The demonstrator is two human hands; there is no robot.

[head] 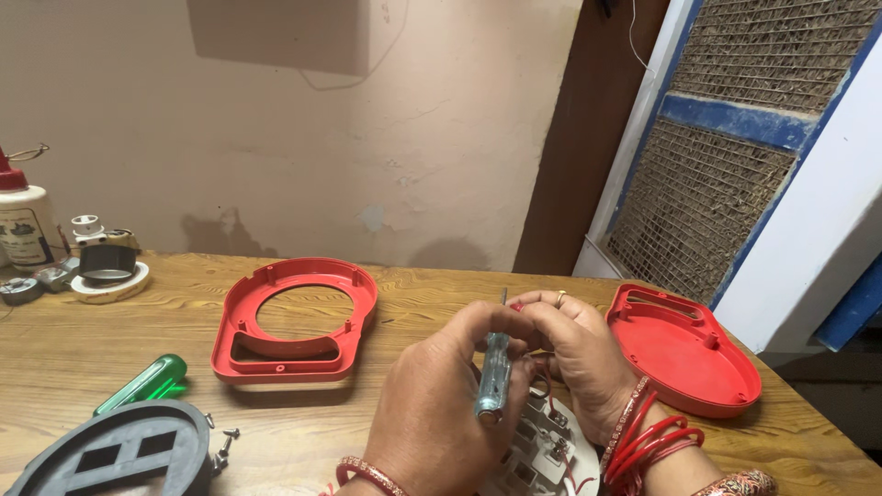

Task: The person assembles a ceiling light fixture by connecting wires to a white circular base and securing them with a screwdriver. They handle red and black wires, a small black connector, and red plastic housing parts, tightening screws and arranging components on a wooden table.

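Both hands are close together above the wooden table [386, 294], near its front edge. Left hand [432, 404] is closed around a small tester screwdriver with a clear blue handle [493, 377]; the tool stands almost upright, with its thin metal tip pointing up. Right hand [579, 354] has its fingers curled against the upper part of the same screwdriver, touching the left hand. Just under the two hands lies a white plastic part with metal contacts and red wires [542, 450]. On the left side lies a red plastic frame with a big round opening [294, 321], and on the right a red plastic cover [684, 349]. Near the left front corner are a green transparent screwdriver handle [142, 383], a dark grey plate with rectangular holes [119, 450] and a few small screws [223, 445].
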